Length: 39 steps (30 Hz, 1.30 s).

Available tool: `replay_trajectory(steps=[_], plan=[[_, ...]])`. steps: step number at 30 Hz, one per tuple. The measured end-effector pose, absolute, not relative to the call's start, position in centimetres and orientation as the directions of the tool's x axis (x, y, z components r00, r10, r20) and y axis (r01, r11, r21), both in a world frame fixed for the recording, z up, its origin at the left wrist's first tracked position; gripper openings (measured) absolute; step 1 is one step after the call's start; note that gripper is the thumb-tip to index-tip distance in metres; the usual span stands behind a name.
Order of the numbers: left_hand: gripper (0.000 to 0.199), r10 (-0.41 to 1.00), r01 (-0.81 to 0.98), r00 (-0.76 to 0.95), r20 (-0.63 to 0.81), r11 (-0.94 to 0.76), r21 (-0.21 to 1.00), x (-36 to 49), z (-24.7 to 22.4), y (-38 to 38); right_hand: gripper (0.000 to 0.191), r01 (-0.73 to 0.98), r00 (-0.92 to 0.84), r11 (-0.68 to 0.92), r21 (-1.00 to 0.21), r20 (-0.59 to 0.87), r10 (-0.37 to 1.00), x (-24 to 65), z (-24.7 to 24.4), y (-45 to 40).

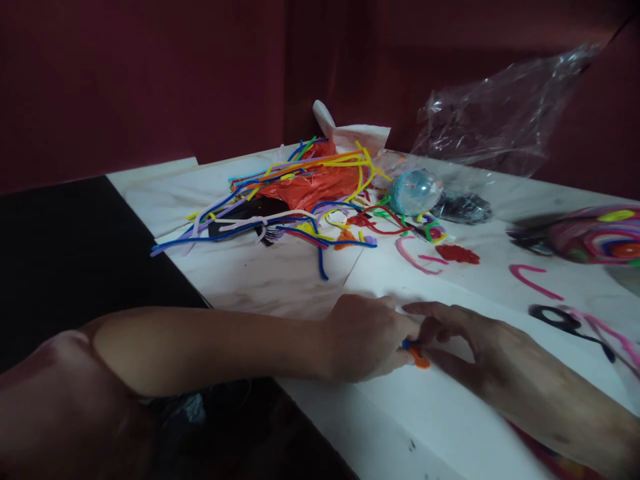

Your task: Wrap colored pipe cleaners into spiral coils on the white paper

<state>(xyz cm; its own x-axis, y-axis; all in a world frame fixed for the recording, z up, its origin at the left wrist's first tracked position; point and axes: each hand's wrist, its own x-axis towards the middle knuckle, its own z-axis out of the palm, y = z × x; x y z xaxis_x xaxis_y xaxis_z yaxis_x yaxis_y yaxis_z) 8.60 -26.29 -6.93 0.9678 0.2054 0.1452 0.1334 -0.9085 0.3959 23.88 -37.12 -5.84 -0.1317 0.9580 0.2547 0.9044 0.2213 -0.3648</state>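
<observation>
My left hand [370,339] is closed, its fingertips pinching a small orange and blue fuzzy piece [419,357] above the white paper [450,427]. From the right, my right hand [465,340] meets it, with thumb and fingers bent round the same small piece. The fingertips of both hands nearly touch, and part of the piece is hidden between them. Beyond the hands, colored fuzzy stems [320,243] lie in a tangled pile over a red plastic sheet [310,190].
A clear-topped blue round container [416,192] stands behind, near crumpled clear plastic [490,120]. A multicolored coiled piece [600,237] lies at far right. Pink stems [537,283] and a black looped stem [565,321] are beside my right hand. Dark red walls rise behind.
</observation>
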Motion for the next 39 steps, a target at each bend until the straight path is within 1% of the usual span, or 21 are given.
replay_trajectory(steps=[3, 5, 9, 13, 16, 19, 21, 25, 29, 32, 36, 37, 39], plan=[[0.016, 0.206, 0.129, 0.966, 0.156, -0.908, 0.399, 8.5, -6.9, -26.4, 0.032, 0.946, -0.199, 0.271, -0.178, 0.338, 0.920, 23.5, -6.4, -37.4], [0.017, 0.206, 0.126, 0.965, 0.164, -0.908, 0.401, 8.5, -6.9, -26.4, 0.037, 0.964, -0.203, 0.252, -0.084, 0.379, 0.903, 23.3, -7.0, -37.6], [0.024, 0.245, 0.167, 0.956, 0.159, -0.906, 0.390, 8.6, -7.0, -26.4, 0.050, 0.979, -0.178, 0.204, -0.021, 0.412, 0.894, 22.9, -7.9, -38.0], [0.021, 0.260, 0.206, 0.960, 0.102, -0.905, 0.373, 8.6, -7.0, -26.4, 0.054, 0.981, -0.188, 0.190, 0.039, 0.436, 0.880, 22.3, -8.1, -38.0], [0.019, 0.263, 0.219, 0.962, 0.067, -0.897, 0.384, 8.6, -6.8, -26.4, 0.054, 0.983, -0.181, 0.178, 0.051, 0.464, 0.867, 21.9, -8.0, -37.9], [0.013, 0.277, 0.226, 0.959, 0.063, -0.879, 0.419, 8.4, -6.5, -26.4, 0.054, 0.984, -0.174, 0.171, 0.048, 0.451, 0.876, 21.8, -8.1, -37.9], [0.010, 0.293, 0.238, 0.954, 0.065, -0.870, 0.432, 8.3, -6.3, -26.4, 0.055, 0.985, -0.165, 0.169, 0.029, 0.437, 0.884, 21.9, -8.2, -37.9], [0.008, 0.303, 0.246, 0.950, 0.073, -0.873, 0.422, 8.1, -6.2, -26.4, 0.058, 0.986, -0.139, 0.163, -0.017, 0.445, 0.885, 22.2, -8.5, -38.0], [0.008, 0.310, 0.248, 0.946, 0.092, -0.880, 0.406, 8.1, -6.3, -26.4, 0.055, 0.996, -0.082, 0.093, -0.003, 0.458, 0.885, 22.4, -8.7, -38.1], [0.009, 0.311, 0.247, 0.945, 0.098, -0.879, 0.407, 8.1, -6.4, -26.5, 0.052, 0.995, -0.090, 0.104, -0.008, 0.436, 0.896, 22.3, -8.6, -38.3], [0.009, 0.308, 0.246, 0.946, 0.101, -0.886, 0.394, 8.2, -6.5, -26.5, 0.050, 0.996, -0.093, 0.076, 0.054, 0.472, 0.877, 22.3, -8.5, -38.5], [0.009, 0.306, 0.245, 0.947, 0.102, -0.888, 0.388, 8.2, -6.6, -26.5, 0.051, 0.996, -0.094, 0.080, 0.050, 0.476, 0.875, 22.4, -8.6, -38.5], [0.009, 0.300, 0.240, 0.948, 0.103, -0.890, 0.388, 8.2, -6.6, -26.4, 0.051, 0.995, -0.082, 0.098, -0.011, 0.460, 0.884, 22.5, -8.9, -38.4]])
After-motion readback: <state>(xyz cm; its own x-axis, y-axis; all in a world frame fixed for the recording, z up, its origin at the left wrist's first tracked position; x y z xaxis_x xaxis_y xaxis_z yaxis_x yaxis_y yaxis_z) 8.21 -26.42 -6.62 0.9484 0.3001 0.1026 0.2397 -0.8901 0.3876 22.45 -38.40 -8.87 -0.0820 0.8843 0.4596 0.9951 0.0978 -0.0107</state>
